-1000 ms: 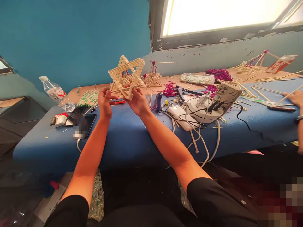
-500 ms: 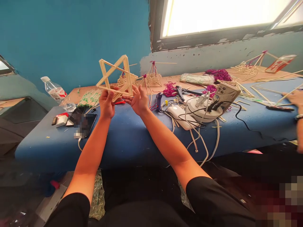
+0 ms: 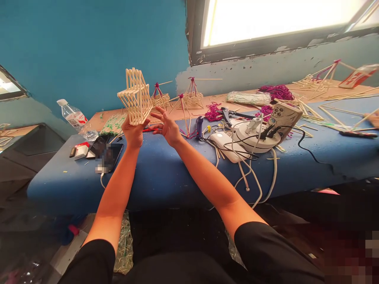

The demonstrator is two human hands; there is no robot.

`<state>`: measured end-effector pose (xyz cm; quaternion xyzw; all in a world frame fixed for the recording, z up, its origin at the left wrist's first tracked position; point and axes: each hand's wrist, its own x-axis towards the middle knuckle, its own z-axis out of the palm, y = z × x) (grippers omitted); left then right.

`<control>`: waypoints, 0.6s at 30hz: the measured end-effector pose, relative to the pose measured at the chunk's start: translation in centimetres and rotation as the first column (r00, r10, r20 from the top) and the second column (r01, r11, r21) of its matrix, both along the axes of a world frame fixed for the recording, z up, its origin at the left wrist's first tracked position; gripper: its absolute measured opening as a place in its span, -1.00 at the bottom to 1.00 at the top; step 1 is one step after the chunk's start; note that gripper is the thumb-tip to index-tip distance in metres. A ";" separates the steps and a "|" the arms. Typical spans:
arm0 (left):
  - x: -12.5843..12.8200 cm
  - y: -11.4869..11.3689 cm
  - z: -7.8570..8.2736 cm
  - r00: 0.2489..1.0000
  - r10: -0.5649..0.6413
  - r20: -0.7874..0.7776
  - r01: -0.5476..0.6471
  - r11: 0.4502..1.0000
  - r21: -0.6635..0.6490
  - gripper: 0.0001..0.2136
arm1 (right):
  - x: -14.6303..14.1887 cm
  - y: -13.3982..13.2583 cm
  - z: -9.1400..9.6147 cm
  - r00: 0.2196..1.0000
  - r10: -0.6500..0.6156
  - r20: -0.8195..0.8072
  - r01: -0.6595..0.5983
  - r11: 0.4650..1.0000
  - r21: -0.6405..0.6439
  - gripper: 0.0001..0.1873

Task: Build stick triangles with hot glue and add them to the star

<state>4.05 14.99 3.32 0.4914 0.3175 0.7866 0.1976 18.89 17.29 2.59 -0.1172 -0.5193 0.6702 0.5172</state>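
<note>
My left hand [image 3: 133, 132] grips the lower end of a star-shaped frame [image 3: 136, 96] built from stacked pale wooden sticks. The frame is raised above the blue table, its layered side edges facing me. Just right of it is my right hand [image 3: 168, 128], fingers spread and no object in its palm. Whether its fingertips touch the frame I cannot tell. Behind the hands stand small stick structures [image 3: 192, 96] with purple cord tied at their tops. A bundle of thin sticks [image 3: 114, 123] with green marks lies behind my left hand.
At the left are a plastic bottle [image 3: 74, 116], a cigarette pack [image 3: 81, 150] and a phone [image 3: 114, 156] on a cable. To the right, a white round stand [image 3: 257, 136] holds another phone [image 3: 287, 116] among cables. Purple cord [image 3: 278, 92] lies behind. Another person's hand [image 3: 373, 118] shows at the far right.
The stick frame has turned from its open star face to its layered side. My right hand has shifted slightly left and down. The other person's hand has moved mostly out of view.
</note>
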 end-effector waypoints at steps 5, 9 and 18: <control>0.1 -0.5 0.1 0.997 0.051 -0.051 -0.050 0.999 0.015 -0.59 | -0.1 -0.5 0.2 0.996 0.048 0.079 -0.056 0.993 0.103 -0.20; -0.1 -0.1 0.0 0.996 0.071 -0.046 -0.069 0.997 0.038 -0.56 | -0.2 -0.5 0.0 0.991 -0.028 0.128 0.005 0.985 0.175 -0.22; -0.9 0.5 0.0 0.993 0.034 -0.112 -0.024 0.996 0.085 -0.63 | -1.1 1.3 -1.3 0.992 -0.072 0.103 0.049 0.975 0.215 -0.26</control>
